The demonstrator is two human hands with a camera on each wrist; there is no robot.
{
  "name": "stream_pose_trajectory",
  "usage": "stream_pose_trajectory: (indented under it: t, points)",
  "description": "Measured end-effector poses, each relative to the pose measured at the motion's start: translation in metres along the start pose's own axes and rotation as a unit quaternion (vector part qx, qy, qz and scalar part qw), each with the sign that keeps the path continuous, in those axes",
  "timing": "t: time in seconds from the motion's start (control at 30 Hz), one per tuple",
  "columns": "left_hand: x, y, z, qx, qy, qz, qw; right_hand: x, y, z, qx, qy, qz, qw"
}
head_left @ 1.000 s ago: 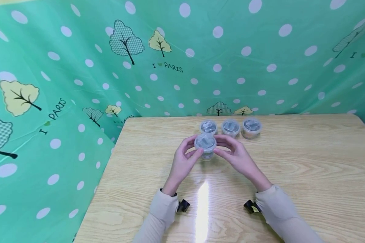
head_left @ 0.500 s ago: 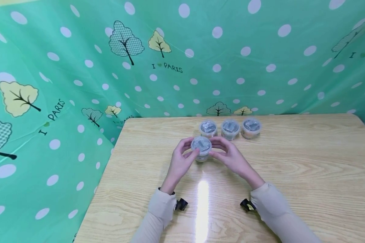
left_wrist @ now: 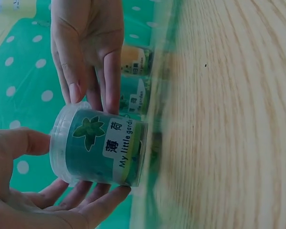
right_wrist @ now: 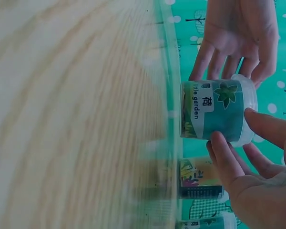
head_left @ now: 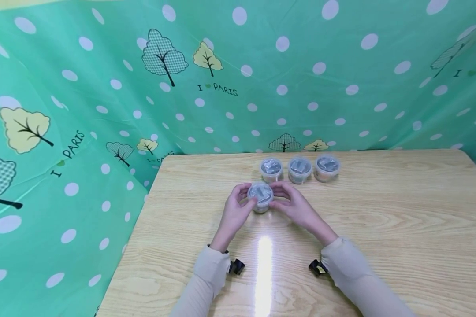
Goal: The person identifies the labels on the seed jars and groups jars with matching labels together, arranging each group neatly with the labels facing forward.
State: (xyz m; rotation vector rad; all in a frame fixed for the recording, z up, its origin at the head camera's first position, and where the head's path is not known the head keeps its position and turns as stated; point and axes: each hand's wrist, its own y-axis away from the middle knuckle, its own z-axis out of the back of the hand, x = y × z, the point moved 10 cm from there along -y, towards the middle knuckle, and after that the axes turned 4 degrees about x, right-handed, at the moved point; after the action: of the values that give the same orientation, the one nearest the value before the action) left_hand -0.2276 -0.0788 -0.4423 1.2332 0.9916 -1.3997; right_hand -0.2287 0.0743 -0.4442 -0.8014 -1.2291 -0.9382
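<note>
Left hand (head_left: pixel 236 208) and right hand (head_left: pixel 295 208), half-curled, hold the tub (left_wrist: pixel 97 150) (lid (head_left: pixel 260 192) up), its axis near-vertical.

Your tub (head_left: pixel 260 193) of clear, glossy plastic, its label (left_wrist: pixel 93 148) smooth; your sleeves (head_left: pixel 349 259) matt cloth, your tabletop (head_left: pixel 381 215) smooth, shiny, wood-grained, the backdrop (head_left: pixel 262 94) creased sheeting

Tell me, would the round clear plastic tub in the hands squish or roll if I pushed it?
The tub probably won't squish easily: it looks straight-sided and undented between the left hand and right hand. Standing upright, it would likely slide, since it looks flat-bottomed. Tipped over, it might roll, because it's round.
</note>
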Motion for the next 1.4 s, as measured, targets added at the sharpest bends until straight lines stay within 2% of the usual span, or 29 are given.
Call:
stream_pose_trajectory:
  t: [0.47, 1.0, 1.4]
  points:
    - [0.009, -0.002, 0.000, 0.004, -0.005, 0.007, 1.0000, -0.003, -0.002, -0.007, 0.002, -0.012, -0.013, 0.9998]
    - [0.014, -0.003, 0.002, -0.002, -0.008, 0.012, 0.9999, -0.005, -0.004, -0.007, 0.001, 0.001, -0.010, 1.0000]
    - [0.016, -0.004, 0.002, 0.007, 0.004, 0.012, 0.9999, -0.003, -0.005, -0.005, -0.007, 0.015, -0.010, 0.9998]
